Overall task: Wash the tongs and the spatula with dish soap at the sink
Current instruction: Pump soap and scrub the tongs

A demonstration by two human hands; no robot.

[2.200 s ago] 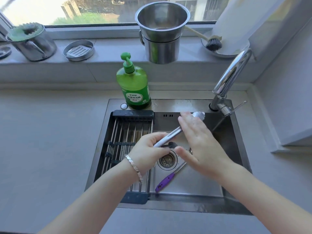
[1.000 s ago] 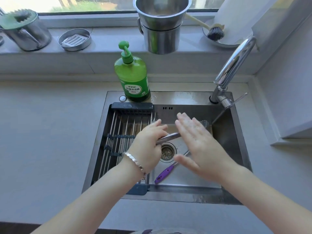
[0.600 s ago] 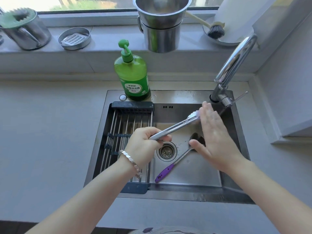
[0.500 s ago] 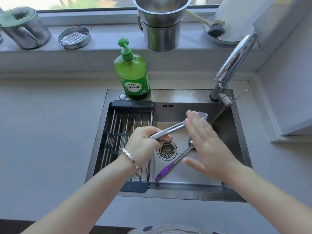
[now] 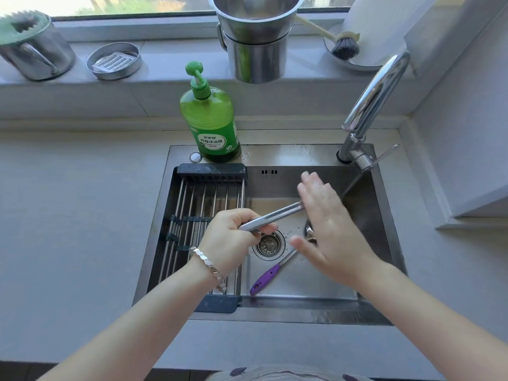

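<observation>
left hand (image 5: 231,240) curled round the handle end of the steel tongs (image 5: 277,215), held mid-frame over the sink (image 5: 302,309), just above the drain (image 5: 268,244). right hand (image 5: 330,229) open, flat fingers laid across the tongs' far end; tips hidden beneath it. purple-handled spatula (image 5: 268,277) lies on the sink floor, lower centre, head under the right hand. green dish soap bottle (image 5: 210,125) on the rim, upper centre.

risks: soapy steel is probably slick, and a one-ended grip could slip and drop the tongs onto the spatula. spatula not yet in hand, so easily skipped.
</observation>
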